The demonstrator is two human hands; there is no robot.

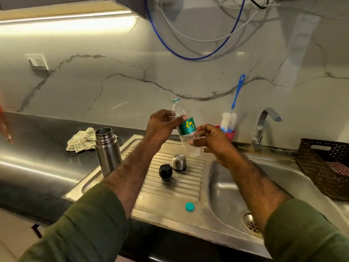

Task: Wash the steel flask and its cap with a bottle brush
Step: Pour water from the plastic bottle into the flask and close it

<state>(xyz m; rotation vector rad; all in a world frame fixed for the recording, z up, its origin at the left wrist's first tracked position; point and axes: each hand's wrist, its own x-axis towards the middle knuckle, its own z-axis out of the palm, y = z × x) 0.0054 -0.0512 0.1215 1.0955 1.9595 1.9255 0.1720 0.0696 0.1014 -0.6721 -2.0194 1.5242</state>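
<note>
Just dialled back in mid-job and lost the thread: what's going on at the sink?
The person holds a clear plastic water bottle with a green label in both hands, left hand near its neck, right hand at its base. Its teal cap lies on the ribbed steel drainboard. The open steel flask stands beside it, its steel cup cap and black stopper off. The blue-handled bottle brush stands unused.

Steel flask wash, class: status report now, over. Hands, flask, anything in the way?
Left hand and right hand both grip clear plastic water bottle. Open steel flask upright, untouched; blue bottle brush in pink cup. Nothing blocking.
</note>
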